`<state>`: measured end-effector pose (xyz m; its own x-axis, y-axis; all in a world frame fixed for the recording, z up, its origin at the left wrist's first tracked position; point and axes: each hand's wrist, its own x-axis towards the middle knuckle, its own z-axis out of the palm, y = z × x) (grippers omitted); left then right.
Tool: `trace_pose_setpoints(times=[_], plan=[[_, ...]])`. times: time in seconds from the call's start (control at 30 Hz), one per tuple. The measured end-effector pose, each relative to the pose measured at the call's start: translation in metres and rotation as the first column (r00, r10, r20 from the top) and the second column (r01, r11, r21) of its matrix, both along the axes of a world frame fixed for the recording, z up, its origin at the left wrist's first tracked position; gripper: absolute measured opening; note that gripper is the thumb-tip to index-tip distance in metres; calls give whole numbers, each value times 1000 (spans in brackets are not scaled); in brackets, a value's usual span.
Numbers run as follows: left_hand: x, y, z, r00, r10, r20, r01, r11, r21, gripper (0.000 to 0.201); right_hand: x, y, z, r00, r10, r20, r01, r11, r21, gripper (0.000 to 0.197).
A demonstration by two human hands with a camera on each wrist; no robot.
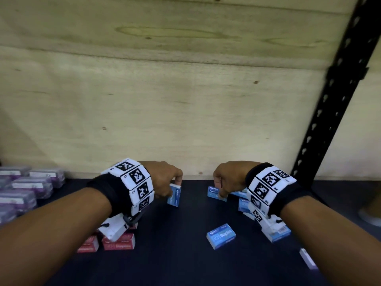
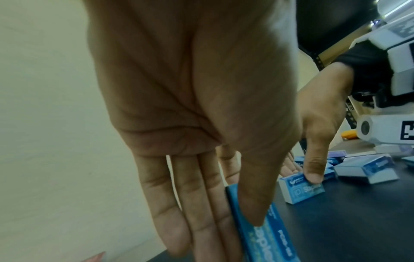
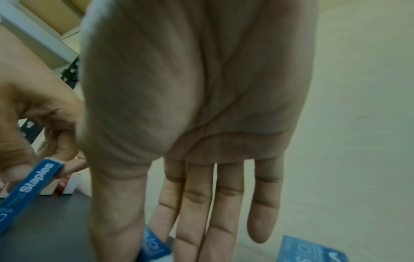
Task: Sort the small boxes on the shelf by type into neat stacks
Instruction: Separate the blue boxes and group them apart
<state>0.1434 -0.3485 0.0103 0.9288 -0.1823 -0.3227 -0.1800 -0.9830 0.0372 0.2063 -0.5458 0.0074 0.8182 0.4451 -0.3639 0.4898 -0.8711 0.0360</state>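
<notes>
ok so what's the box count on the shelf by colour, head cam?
Counts are minimums; the wrists hide some.
Blue staple boxes: 6
Red staple boxes: 2
Purple clear cases: 5
Pale box at the right edge: 1
Total: at least 14

A stockroom: a slotted metal rack upright (image 1: 338, 96), plywood backing (image 1: 165, 89), a dark shelf (image 1: 185, 254) stocked with staple boxes (image 1: 221, 236).
</notes>
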Motion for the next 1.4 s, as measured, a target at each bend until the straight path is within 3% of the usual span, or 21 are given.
trace_pose_setpoints(times=[0.2, 0.37, 0.53, 0.63, 0.73, 0.83, 0.97, 1.07, 1.13, 1.4], plan=[[-7, -1, -3, 999, -44, 6, 44, 996, 77, 30, -2, 6, -1, 1000, 6, 5, -6, 1000, -7, 25], [-6, -12, 1, 988, -151, -14, 152, 980, 130, 53, -4, 8, 2, 1000, 0, -8, 0, 1000, -19, 34], [4, -19, 6, 987, -156, 38, 147, 975, 167, 34, -2, 6, 4, 1000, 0, 0, 0, 1000, -9, 29], [15, -18, 6, 993, -82, 86, 72, 991, 113, 33, 1, 6, 3, 999, 15, 30, -15, 1000, 4, 29], [27, -19, 0, 997, -30, 69, 18, 987, 162, 32, 6, 8, 1, 999, 16, 37, -16, 1000, 11, 28], [39, -19, -7, 997, -1, 74, -14, 981, 196, 7, 12, 11, -1, 997, 50, 57, -50, 999, 6, 25], [51, -17, -16, 996, 7, 91, -26, 976, 217, 27, 18, 15, -1, 997, 59, 57, -61, 998, 31, 20], [54, -15, -19, 996, 16, 85, -36, 971, 238, 13, 22, 16, -4, 997, 49, 58, -52, 997, 50, 20], [56, -15, -19, 998, 4, 61, -19, 971, 239, 29, 24, 16, -5, 997, 41, 58, -44, 997, 57, 21], [59, -23, -20, 992, -63, 106, 40, 978, 207, 32, 26, 16, -8, 996, 51, 74, -55, 997, 56, 16]])
